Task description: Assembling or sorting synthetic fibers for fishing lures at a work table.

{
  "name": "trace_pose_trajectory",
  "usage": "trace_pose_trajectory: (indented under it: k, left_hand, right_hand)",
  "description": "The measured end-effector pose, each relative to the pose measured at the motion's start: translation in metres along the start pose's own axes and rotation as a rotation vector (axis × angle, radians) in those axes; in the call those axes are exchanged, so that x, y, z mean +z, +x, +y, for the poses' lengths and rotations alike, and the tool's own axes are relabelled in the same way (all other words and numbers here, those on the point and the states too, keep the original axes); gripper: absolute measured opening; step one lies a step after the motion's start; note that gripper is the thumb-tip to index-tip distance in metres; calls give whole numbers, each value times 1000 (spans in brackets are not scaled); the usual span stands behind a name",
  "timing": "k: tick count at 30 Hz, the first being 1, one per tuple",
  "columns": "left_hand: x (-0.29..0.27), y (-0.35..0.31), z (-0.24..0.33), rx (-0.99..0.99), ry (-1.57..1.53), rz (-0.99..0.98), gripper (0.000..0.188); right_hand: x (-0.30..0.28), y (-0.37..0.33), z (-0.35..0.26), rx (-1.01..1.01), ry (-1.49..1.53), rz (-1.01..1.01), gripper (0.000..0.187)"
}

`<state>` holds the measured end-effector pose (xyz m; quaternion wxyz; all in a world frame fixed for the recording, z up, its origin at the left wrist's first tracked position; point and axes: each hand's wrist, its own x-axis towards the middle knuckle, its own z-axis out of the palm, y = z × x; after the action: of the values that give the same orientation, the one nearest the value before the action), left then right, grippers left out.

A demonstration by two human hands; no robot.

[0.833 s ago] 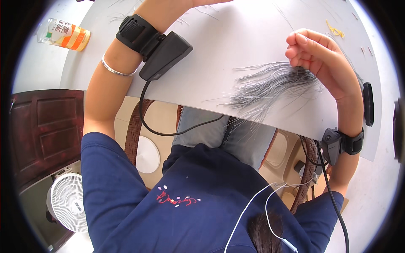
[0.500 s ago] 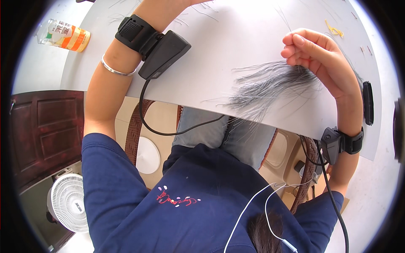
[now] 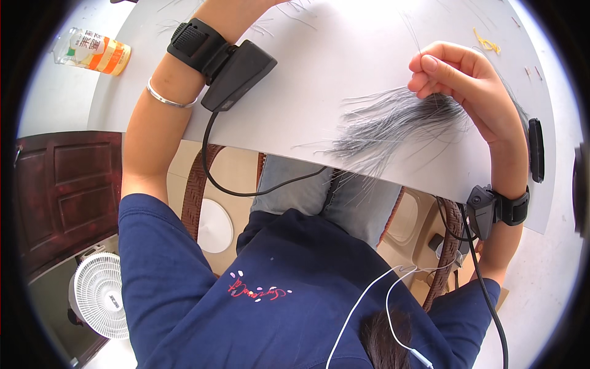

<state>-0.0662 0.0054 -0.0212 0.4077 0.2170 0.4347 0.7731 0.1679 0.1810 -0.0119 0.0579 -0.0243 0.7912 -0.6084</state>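
Note:
My right hand (image 3: 452, 71) is above the white table, thumb and forefinger pinched together and the other fingers curled. It closes on a bundle of thin grey strands (image 3: 393, 123), whose exact material I cannot make out. From under the palm the bundle fans out leftward, and its loose ends reach past the table's near edge. A few fine strands (image 3: 410, 27) stick up from the pinch. My left arm stretches to the far side, and just a sliver of my left hand (image 3: 279, 2) shows at the top edge; its fingers are out of the picture.
Scattered grey strands (image 3: 289, 15) lie on the white table (image 3: 319, 61) at the far side. A yellow curled band (image 3: 486, 40) is at the far right, a black flat object (image 3: 536, 150) by the right edge. Left stands a bottle (image 3: 95, 52) on its side. Black cables (image 3: 264, 193) trail from both wrist devices.
My left forearm has shifted very slightly, its wrist device a touch up and left. The right hand's fingers have moved a little; the grey bundle stays in place.

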Motion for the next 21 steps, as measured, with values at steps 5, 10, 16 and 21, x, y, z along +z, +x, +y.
trace_pose_trajectory:
  k: [5, 10, 16, 21]
  left_hand:
    - [5, -3, 2, 21, -78, 24, 20]
    - [0, 1, 6, 52, -248, -101, 22]
    - [-61, 20, 49, 174, 1, 167, 12]
    - [-141, 30, 86, 227, 227, 457, 15]
  right_hand:
    - [3, 1, -2, -46, -103, -6, 30]
    - [3, 0, -2, -31, -116, -4, 30]
    - [2, 2, 4, -139, -219, 77, 27]
    - [-5, 2, -1, -181, -649, 89, 20]
